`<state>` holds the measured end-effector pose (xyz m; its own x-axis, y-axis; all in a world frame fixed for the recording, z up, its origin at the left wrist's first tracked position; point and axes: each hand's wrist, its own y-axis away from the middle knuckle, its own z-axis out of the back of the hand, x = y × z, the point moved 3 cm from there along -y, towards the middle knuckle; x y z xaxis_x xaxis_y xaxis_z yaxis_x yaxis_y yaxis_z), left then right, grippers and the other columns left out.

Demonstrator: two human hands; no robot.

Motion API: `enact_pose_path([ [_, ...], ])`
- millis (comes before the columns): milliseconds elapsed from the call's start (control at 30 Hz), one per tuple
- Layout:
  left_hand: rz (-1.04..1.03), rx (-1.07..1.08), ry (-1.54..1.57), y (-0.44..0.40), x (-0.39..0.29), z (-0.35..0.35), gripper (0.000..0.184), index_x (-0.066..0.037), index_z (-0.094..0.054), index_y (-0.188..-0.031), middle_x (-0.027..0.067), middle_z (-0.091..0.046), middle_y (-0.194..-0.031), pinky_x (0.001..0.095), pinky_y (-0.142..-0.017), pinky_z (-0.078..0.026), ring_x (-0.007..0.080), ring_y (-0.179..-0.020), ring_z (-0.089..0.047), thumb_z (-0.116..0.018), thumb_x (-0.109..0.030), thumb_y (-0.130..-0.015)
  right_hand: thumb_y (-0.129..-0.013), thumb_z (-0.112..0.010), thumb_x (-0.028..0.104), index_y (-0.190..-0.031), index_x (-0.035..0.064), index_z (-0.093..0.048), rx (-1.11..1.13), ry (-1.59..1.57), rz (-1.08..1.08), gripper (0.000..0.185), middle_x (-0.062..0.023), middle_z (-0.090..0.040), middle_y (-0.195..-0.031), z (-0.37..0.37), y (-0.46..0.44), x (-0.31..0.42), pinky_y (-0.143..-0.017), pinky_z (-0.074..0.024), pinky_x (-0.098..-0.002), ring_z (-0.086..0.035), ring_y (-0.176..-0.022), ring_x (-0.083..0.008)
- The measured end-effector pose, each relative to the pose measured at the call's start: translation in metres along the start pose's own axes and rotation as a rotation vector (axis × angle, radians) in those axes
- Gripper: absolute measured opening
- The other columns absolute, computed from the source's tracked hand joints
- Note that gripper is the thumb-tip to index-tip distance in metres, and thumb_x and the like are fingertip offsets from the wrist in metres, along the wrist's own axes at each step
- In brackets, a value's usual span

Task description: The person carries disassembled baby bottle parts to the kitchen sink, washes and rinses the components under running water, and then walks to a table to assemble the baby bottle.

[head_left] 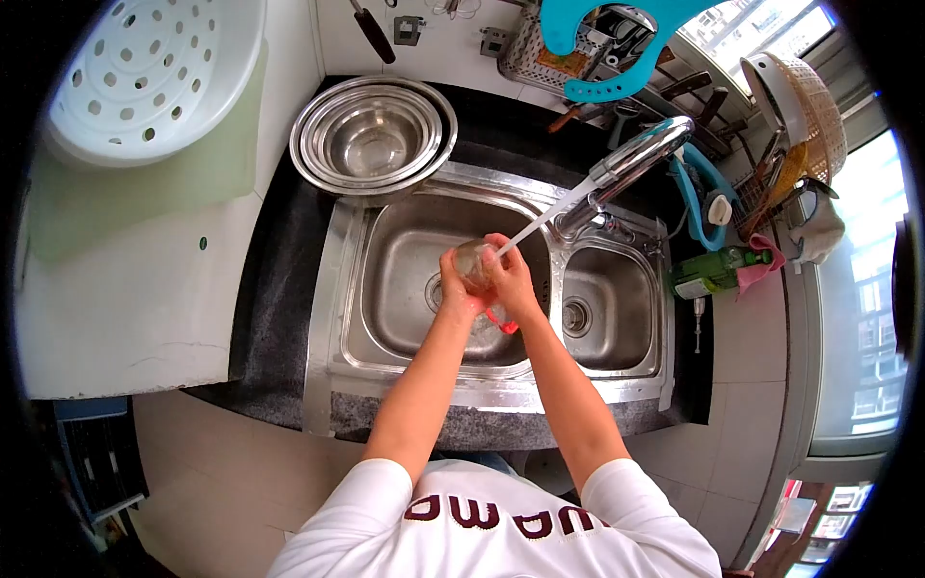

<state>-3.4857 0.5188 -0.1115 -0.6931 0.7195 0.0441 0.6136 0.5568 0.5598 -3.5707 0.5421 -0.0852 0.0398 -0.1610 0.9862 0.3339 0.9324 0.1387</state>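
Observation:
Over the large sink basin point(385, 289), both my hands are wrapped round a clear glass cup point(472, 262). My left hand point(453, 284) grips it from the left side. On the right, my right hand point(513, 281) closes on it, fingers curled near the rim. A water stream point(540, 222) from the chrome faucet point(626, 164) falls onto the right hand and the cup. Something red and curved point(501, 321) shows just below my hands; what it is I cannot make out.
Nested steel bowls point(371, 135) stand on the black counter at the back left. A small basin point(597, 299) lies right of the large one. Beside it are a green bottle point(718, 270) and a pink cloth point(761, 265). A white perforated basket point(154, 77) is at upper left.

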Motion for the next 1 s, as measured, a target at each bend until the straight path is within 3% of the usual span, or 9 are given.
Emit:
enact_pose_path([
  [233, 0.111, 0.133, 0.004, 0.003, -0.013, -0.002, 0.062, -0.007, -0.053, -0.107, 0.0071, -0.059, -0.102, 0.0393, -0.079, -0.049, 0.0227, -0.094, -0.058, -0.05, -0.059, -0.073, -0.089, -0.057, 0.024, -0.125, 0.0059, -0.046, 0.135, -0.115, 0.124, 0.042, -0.0069, -0.05, -0.117, -0.01, 0.025, 0.013, -0.086, -0.0436, -0.0294, -0.049, -0.103, -0.0161],
  [333, -0.136, -0.031, -0.288, 0.0, -0.012, 0.0, 0.059, -0.008, -0.054, -0.102, 0.0029, -0.062, -0.09, 0.0332, -0.073, -0.049, 0.0173, -0.083, -0.059, -0.055, -0.06, -0.073, -0.086, -0.059, 0.03, -0.124, 0.0049, -0.047, -0.042, 0.305, 0.259, 0.046, -0.0094, -0.052, -0.114, -0.011, 0.019, 0.033, -0.084, -0.0448, -0.0319, -0.052, -0.102, -0.0173],
  [500, -0.294, 0.158, -0.222, -0.009, -0.015, 0.015, 0.042, -0.014, -0.057, -0.102, 0.0022, -0.063, -0.089, 0.033, -0.072, -0.049, 0.0168, -0.083, -0.06, -0.055, -0.051, -0.083, -0.08, -0.058, 0.04, -0.108, 0.0002, -0.055, 0.002, 0.676, -0.014, 0.049, -0.0158, -0.063, -0.093, -0.017, -0.006, 0.063, -0.073, -0.0483, -0.0335, -0.063, -0.083, -0.031],
  [633, -0.252, 0.274, -0.045, 0.0, -0.016, 0.005, 0.039, -0.014, -0.06, -0.102, 0.0045, -0.063, -0.097, 0.0375, -0.079, -0.048, 0.0211, -0.093, -0.059, -0.054, -0.049, -0.084, -0.084, -0.05, 0.046, -0.113, 0.004, -0.052, 0.222, 0.245, -0.371, 0.051, -0.0116, -0.062, -0.079, -0.014, -0.017, 0.062, -0.05, -0.0499, -0.0294, -0.061, -0.058, -0.0169],
  [700, -0.161, 0.251, 0.02, -0.006, -0.014, 0.004, 0.042, -0.012, -0.059, -0.106, 0.0079, -0.06, -0.109, 0.0413, -0.087, -0.045, 0.0254, -0.101, -0.057, -0.05, -0.048, -0.085, -0.085, -0.048, 0.044, -0.112, 0.0041, -0.052, 0.251, 0.466, -0.256, 0.048, -0.0127, -0.06, -0.079, -0.012, -0.023, 0.057, -0.057, -0.0522, -0.0334, -0.063, -0.065, -0.0221],
  [767, -0.072, 0.24, 0.032, -0.007, -0.01, 0.006, 0.043, -0.012, -0.058, -0.107, 0.0085, -0.059, -0.109, 0.041, -0.089, -0.044, 0.0258, -0.1, -0.057, -0.048, -0.048, -0.086, -0.078, -0.057, 0.035, -0.107, 0.0047, -0.057, 0.258, 1.273, 0.187, 0.042, -0.0154, -0.057, -0.089, -0.017, -0.023, 0.055, -0.071, -0.051, -0.0369, -0.061, -0.079, -0.0297],
  [833, 0.021, 0.233, 0.04, -0.012, -0.006, 0.004, 0.043, -0.011, -0.057, -0.108, 0.0091, -0.059, -0.109, 0.0407, -0.09, -0.043, 0.0262, -0.099, -0.057, -0.046, -0.047, -0.086, -0.078, -0.058, 0.032, -0.111, 0.0059, -0.055, 0.039, 1.193, 0.048, 0.041, -0.0167, -0.055, -0.098, -0.026, -0.01, 0.057, -0.073, -0.0503, -0.0409, -0.059, -0.085, -0.0323],
  [933, -0.047, 0.481, 0.085, -0.013, -0.01, -0.012, 0.043, -0.01, -0.06, -0.096, 0.0085, -0.062, -0.097, 0.0398, -0.089, -0.044, 0.0241, -0.097, -0.057, -0.043, -0.047, -0.086, -0.077, -0.067, 0.037, -0.121, 0.0151, -0.052, 0.036, 1.004, 0.525, 0.052, -0.0193, -0.043, -0.128, -0.033, 0.012, 0.06, -0.09, -0.0407, -0.0529, -0.045, -0.114, -0.0372],
  [1000, -0.046, 0.494, 0.014, -0.003, -0.015, -0.02, 0.042, -0.009, -0.06, -0.094, 0.0088, -0.062, -0.095, 0.0386, -0.084, -0.046, 0.0233, -0.094, -0.058, -0.044, -0.047, -0.086, -0.08, -0.061, 0.034, -0.115, 0.0121, -0.054, -0.052, 0.976, 0.784, 0.042, -0.0155, -0.051, -0.114, -0.032, 0.017, 0.071, -0.085, -0.044, -0.047, -0.052, -0.102, -0.0355],
])
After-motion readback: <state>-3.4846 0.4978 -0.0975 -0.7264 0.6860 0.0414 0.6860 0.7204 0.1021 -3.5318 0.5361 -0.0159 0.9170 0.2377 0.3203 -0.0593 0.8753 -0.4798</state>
